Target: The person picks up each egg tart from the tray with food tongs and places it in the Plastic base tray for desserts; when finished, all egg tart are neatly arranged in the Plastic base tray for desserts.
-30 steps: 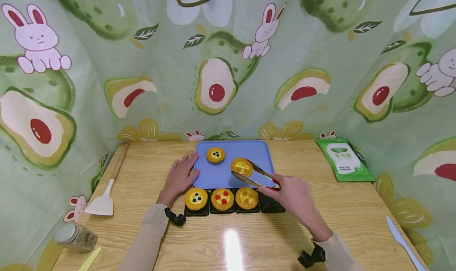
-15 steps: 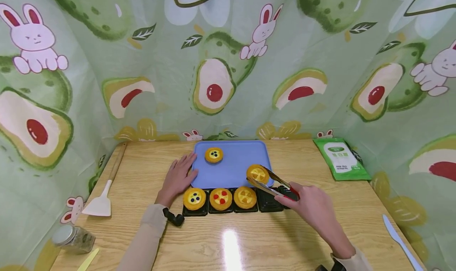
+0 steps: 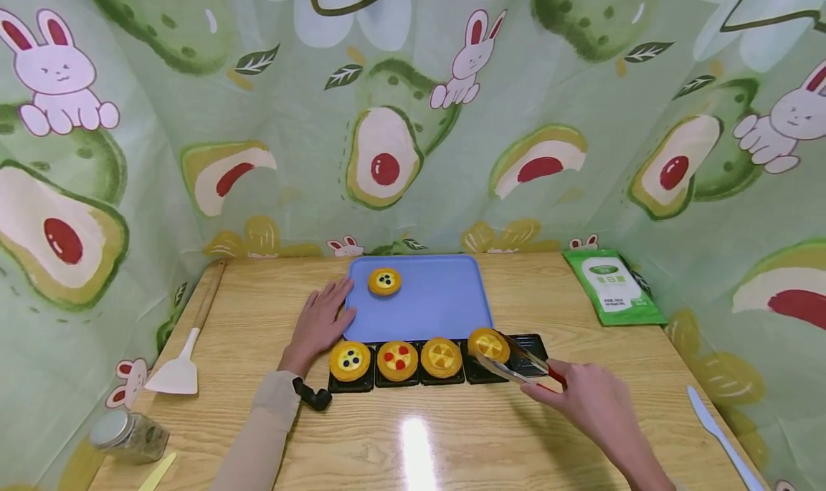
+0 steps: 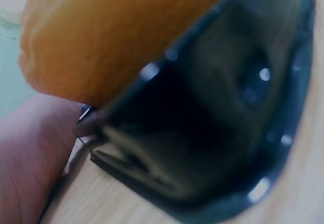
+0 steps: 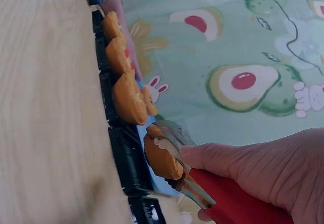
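My right hand [image 3: 590, 398] grips metal tongs with red handles [image 5: 235, 198]; their tips hold a yellow-topped tart [image 3: 488, 345] over the fourth black box [image 3: 480, 375] of a row. In the right wrist view that tart [image 5: 161, 155] appears slightly above the box. My left hand [image 3: 317, 324] rests with fingers extended at the left edge of the blue tray [image 3: 432, 297]. A tart with dark berries [image 3: 384, 282] lies on the tray. The first three boxes hold a dark-berry tart [image 3: 350, 360], a red-topped tart [image 3: 397, 360] and a yellow one [image 3: 441, 358].
A fifth black box [image 3: 532, 348] sits behind the tongs, with nothing visible inside. At the left are a spatula [image 3: 181, 373], a jar [image 3: 132, 436] and a yellow utensil [image 3: 157, 473]. A green-white packet [image 3: 616, 287] and a blue knife [image 3: 723, 437] lie at the right.
The right hand has moved right and toward the near side, carrying the tart from above the tray to above the fourth box. The left hand has stayed by the tray.
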`<state>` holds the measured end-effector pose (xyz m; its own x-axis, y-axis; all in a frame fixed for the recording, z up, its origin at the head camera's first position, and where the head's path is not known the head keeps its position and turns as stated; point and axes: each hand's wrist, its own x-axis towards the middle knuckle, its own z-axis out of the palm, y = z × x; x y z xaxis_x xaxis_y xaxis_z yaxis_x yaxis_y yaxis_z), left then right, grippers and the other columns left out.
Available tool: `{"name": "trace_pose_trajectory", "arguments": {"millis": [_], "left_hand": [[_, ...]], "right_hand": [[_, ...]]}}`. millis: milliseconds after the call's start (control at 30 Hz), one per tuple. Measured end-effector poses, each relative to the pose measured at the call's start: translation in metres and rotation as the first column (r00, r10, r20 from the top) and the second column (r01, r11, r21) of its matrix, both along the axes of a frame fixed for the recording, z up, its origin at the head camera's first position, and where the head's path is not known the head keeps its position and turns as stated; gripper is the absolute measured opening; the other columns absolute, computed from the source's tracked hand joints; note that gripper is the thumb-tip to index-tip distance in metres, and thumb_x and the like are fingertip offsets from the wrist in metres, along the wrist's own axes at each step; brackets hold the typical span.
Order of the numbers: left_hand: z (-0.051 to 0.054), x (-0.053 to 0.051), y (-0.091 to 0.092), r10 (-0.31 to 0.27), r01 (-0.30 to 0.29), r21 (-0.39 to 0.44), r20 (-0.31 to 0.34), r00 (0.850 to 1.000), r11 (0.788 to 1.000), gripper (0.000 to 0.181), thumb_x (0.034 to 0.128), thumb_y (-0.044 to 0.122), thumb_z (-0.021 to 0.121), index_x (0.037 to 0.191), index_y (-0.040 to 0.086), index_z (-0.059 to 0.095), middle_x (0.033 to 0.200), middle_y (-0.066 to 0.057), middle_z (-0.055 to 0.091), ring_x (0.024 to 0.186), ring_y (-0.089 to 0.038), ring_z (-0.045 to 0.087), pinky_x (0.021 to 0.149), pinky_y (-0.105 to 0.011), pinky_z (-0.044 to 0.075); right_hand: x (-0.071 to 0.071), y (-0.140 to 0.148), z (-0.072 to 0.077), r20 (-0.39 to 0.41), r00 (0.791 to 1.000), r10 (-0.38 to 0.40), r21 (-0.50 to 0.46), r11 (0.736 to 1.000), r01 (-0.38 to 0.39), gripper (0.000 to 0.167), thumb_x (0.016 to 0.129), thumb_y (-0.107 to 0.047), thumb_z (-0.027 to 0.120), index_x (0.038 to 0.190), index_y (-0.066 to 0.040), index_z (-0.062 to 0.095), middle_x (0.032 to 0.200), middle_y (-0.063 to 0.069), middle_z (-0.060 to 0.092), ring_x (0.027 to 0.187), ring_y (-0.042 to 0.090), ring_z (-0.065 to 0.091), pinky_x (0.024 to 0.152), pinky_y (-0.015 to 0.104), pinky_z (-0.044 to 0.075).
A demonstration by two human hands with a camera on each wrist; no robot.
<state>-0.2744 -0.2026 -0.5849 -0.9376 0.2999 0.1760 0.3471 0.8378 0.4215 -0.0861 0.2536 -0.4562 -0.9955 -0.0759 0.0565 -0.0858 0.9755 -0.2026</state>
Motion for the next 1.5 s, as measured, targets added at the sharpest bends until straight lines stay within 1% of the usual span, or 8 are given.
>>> {"name": "trace_pose_trajectory", "arguments": {"millis": [233, 333, 500, 767, 1067, 1300, 1400, 1500], "left_hand": [[-0.001, -0.001, 0.0, 0.008, -0.008, -0.015, 0.027, 1.0, 1.0, 0.068, 0.1087, 0.052, 0.043, 0.168, 0.023, 0.026, 0.173, 0.003, 0.023, 0.161, -0.03, 0.018, 0.128, -0.057, 0.007], [-0.001, 0.0, 0.0, 0.002, -0.002, -0.01, 0.02, 1.0, 1.0, 0.068, 0.1086, 0.051, 0.043, 0.168, 0.022, 0.027, 0.173, 0.002, 0.024, 0.16, -0.032, 0.019, 0.128, -0.058, 0.008], [0.0, 0.0, 0.0, -0.003, 0.003, 0.002, 0.002, 1.0, 1.0, 0.068, 0.1083, 0.049, 0.045, 0.167, 0.019, 0.03, 0.172, -0.001, 0.027, 0.159, -0.034, 0.022, 0.127, -0.061, 0.01], [-0.001, -0.001, 0.0, -0.003, 0.003, 0.002, -0.003, 1.0, 1.0, 0.067, 0.1084, 0.049, 0.045, 0.167, 0.019, 0.029, 0.172, 0.0, 0.026, 0.159, -0.034, 0.021, 0.127, -0.06, 0.009], [0.001, 0.001, 0.0, 0.006, -0.006, 0.002, 0.021, 1.0, 1.0, 0.067, 0.1086, 0.05, 0.044, 0.167, 0.021, 0.028, 0.173, 0.002, 0.025, 0.16, -0.032, 0.02, 0.128, -0.058, 0.007], [0.002, 0.001, -0.001, 0.005, -0.005, 0.005, 0.012, 1.0, 1.0, 0.066, 0.1088, 0.048, 0.045, 0.167, 0.02, 0.03, 0.172, 0.001, 0.027, 0.16, -0.032, 0.021, 0.128, -0.059, 0.01], [0.001, 0.002, 0.0, 0.0, 0.0, 0.012, -0.005, 1.0, 1.0, 0.066, 0.1081, 0.047, 0.047, 0.166, 0.018, 0.032, 0.171, -0.001, 0.029, 0.159, -0.034, 0.024, 0.127, -0.061, 0.012], [0.002, 0.001, 0.0, 0.003, -0.003, 0.011, -0.013, 1.0, 1.0, 0.067, 0.1078, 0.047, 0.048, 0.166, 0.017, 0.033, 0.171, -0.001, 0.029, 0.158, -0.034, 0.024, 0.127, -0.061, 0.012]], "right_hand": [[0.001, 0.001, -0.01, 0.04, 0.999, -0.012, 0.007, 1.0, 0.012, 0.057, 0.084, -0.067, 0.075, 0.067, -0.023, 0.042, 0.057, -0.007, 0.032, 0.051, 0.013, 0.031, 0.048, 0.029, 0.019], [0.001, 0.001, -0.012, 0.047, 0.999, -0.018, 0.004, 1.0, 0.018, 0.057, 0.083, -0.067, 0.076, 0.067, -0.023, 0.043, 0.057, -0.007, 0.031, 0.051, 0.013, 0.03, 0.048, 0.029, 0.018], [0.002, 0.002, -0.014, 0.047, 0.999, -0.022, -0.005, 1.0, 0.022, 0.059, 0.083, -0.067, 0.076, 0.067, -0.022, 0.043, 0.058, -0.007, 0.029, 0.052, 0.013, 0.029, 0.048, 0.029, 0.018], [0.002, 0.002, -0.016, 0.045, 0.999, -0.028, -0.004, 1.0, 0.028, 0.06, 0.082, -0.069, 0.076, 0.067, -0.022, 0.042, 0.058, -0.008, 0.03, 0.052, 0.012, 0.028, 0.048, 0.029, 0.017], [0.0, 0.001, -0.018, 0.035, 0.998, -0.044, -0.019, 0.999, 0.045, 0.061, 0.079, -0.07, 0.078, 0.065, -0.023, 0.043, 0.057, -0.008, 0.03, 0.052, 0.012, 0.029, 0.047, 0.029, 0.018], [0.002, -0.001, -0.012, 0.054, 0.996, -0.072, -0.033, 0.997, 0.074, 0.061, 0.078, -0.072, 0.077, 0.069, -0.021, 0.045, 0.057, -0.007, 0.03, 0.052, 0.013, 0.029, 0.047, 0.03, 0.019], [0.004, 0.0, -0.008, 0.074, 0.993, -0.092, -0.044, 0.994, 0.095, 0.061, 0.078, -0.075, 0.075, 0.071, -0.021, 0.048, 0.058, -0.005, 0.035, 0.052, 0.013, 0.032, 0.047, 0.031, 0.022], [0.001, -0.001, -0.004, 0.086, 0.991, -0.103, -0.051, 0.993, 0.107, 0.059, 0.078, -0.077, 0.075, 0.076, -0.02, 0.055, 0.058, -0.005, 0.041, 0.052, 0.014, 0.037, 0.046, 0.031, 0.025]]}}
